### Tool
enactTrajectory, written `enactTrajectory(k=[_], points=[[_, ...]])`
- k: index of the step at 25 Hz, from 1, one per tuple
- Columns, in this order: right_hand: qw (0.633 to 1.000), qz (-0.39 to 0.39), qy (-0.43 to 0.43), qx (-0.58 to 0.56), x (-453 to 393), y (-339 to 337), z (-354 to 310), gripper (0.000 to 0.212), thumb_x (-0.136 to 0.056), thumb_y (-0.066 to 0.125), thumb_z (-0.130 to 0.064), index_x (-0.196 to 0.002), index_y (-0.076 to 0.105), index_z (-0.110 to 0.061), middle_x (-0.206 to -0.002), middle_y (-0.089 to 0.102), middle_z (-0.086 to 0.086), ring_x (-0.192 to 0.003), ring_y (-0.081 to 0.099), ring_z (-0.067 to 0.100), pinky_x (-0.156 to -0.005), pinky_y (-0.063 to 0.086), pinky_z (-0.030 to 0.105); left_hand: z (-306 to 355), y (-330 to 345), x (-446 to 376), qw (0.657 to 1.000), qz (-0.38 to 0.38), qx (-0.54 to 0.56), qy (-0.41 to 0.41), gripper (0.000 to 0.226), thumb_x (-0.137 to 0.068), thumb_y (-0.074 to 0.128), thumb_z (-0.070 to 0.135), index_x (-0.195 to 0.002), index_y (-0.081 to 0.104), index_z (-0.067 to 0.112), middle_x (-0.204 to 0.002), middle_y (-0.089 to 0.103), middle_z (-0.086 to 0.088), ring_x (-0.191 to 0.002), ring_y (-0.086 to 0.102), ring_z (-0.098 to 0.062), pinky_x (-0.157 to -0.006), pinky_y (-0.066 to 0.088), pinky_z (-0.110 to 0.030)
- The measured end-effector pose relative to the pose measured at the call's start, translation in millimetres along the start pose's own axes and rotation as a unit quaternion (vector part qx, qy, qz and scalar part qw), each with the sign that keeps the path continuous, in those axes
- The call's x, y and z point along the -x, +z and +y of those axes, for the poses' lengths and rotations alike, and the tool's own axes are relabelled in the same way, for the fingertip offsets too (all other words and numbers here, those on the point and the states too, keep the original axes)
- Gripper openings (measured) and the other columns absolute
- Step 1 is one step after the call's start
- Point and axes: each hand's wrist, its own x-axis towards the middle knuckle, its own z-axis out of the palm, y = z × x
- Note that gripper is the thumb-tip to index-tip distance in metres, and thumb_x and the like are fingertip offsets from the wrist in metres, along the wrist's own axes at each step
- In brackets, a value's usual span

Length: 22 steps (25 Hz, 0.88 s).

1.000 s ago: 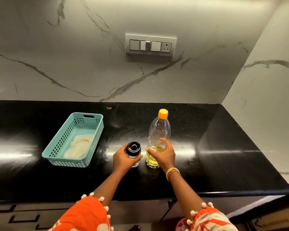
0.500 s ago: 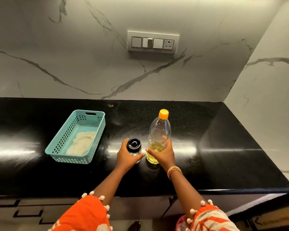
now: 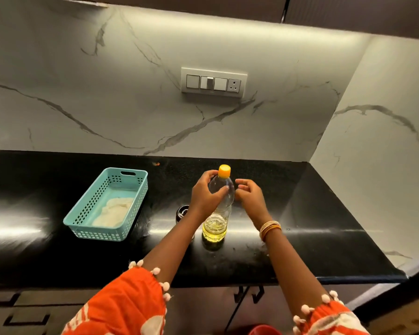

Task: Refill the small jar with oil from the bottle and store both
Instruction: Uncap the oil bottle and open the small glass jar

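A clear plastic oil bottle (image 3: pixel 217 223) with an orange cap stands upright on the black counter, with yellow oil in its lower part. My left hand (image 3: pixel 205 197) grips its upper body just under the cap. My right hand (image 3: pixel 249 195) hovers beside the bottle's right shoulder, fingers loosely curled and holding nothing. The small jar (image 3: pixel 182 212) with a black lid stands on the counter left of the bottle, mostly hidden behind my left wrist.
A teal perforated basket (image 3: pixel 82 221) with a white cloth inside sits on the counter (image 3: pixel 300 238) to the left. A switch plate (image 3: pixel 213 82) is on the marble wall behind. The side wall bounds the counter on the right. Dark cabinets hang overhead.
My left hand let go of the small jar and moved up to grip the bottle's upper part. My right hand released the bottle's lower body and rose beside its shoulder. The camera tilted up.
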Motion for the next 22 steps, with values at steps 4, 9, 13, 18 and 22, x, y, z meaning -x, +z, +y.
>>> enactTrajectory(k=[4, 9, 13, 18, 22], points=[[0.992, 0.022, -0.08, 0.092, -5.5, -11.8, -41.5, 0.019, -0.09, 0.058, -0.01, -0.109, 0.064, -0.009, -0.088, 0.062, 0.0, -0.083, 0.061, 0.013, -0.067, 0.049, 0.015, 3.9, 6.9, -14.7, 1.0, -0.007, 0.01, -0.01, 0.032, -0.082, 0.074, 0.03, -0.11, 0.062, 0.02, -0.101, 0.067, 0.002, -0.093, 0.064, -0.011, -0.084, 0.055, -0.03], [0.957, 0.046, -0.16, 0.237, -7.2, 0.6, -62.1, 0.03, -0.082, 0.073, -0.03, -0.103, 0.07, -0.009, -0.088, 0.068, 0.004, -0.077, 0.062, 0.011, -0.073, 0.054, 0.02, -4.1, 10.7, -13.4, 0.997, 0.022, 0.074, -0.006, 0.023, -0.083, 0.073, 0.028, -0.104, 0.063, 0.031, -0.096, 0.069, 0.004, -0.097, 0.068, -0.016, -0.083, 0.058, -0.032], [0.94, 0.078, -0.186, 0.276, -13.1, 5.5, -65.9, 0.035, -0.079, 0.075, -0.038, -0.095, 0.073, -0.007, -0.087, 0.073, 0.009, -0.075, 0.067, 0.016, -0.073, 0.058, 0.028, -16.6, 12.8, -18.6, 0.992, 0.016, 0.126, -0.018, 0.038, -0.081, 0.075, 0.029, -0.117, 0.063, 0.025, -0.109, 0.071, -0.004, -0.101, 0.069, -0.017, -0.085, 0.059, -0.038], [0.931, 0.025, -0.193, 0.308, -24.6, 1.0, -73.7, 0.033, -0.079, 0.075, -0.036, -0.09, 0.073, -0.005, -0.083, 0.07, 0.01, -0.073, 0.064, 0.016, -0.07, 0.057, 0.025, -25.5, 15.6, -24.3, 0.987, 0.023, 0.156, -0.019, 0.033, -0.08, 0.076, 0.027, -0.11, 0.065, 0.035, -0.11, 0.072, -0.003, -0.104, 0.068, -0.019, -0.086, 0.058, -0.04], [0.913, 0.0, -0.217, 0.344, -33.0, -0.9, -77.2, 0.029, -0.08, 0.073, -0.031, -0.09, 0.073, -0.004, -0.083, 0.069, 0.01, -0.073, 0.06, 0.017, -0.071, 0.056, 0.025, -30.6, 15.9, -28.9, 0.983, 0.007, 0.183, -0.003, 0.03, -0.081, 0.075, 0.023, -0.106, 0.066, 0.037, -0.109, 0.072, -0.005, -0.103, 0.069, -0.022, -0.087, 0.058, -0.042]])
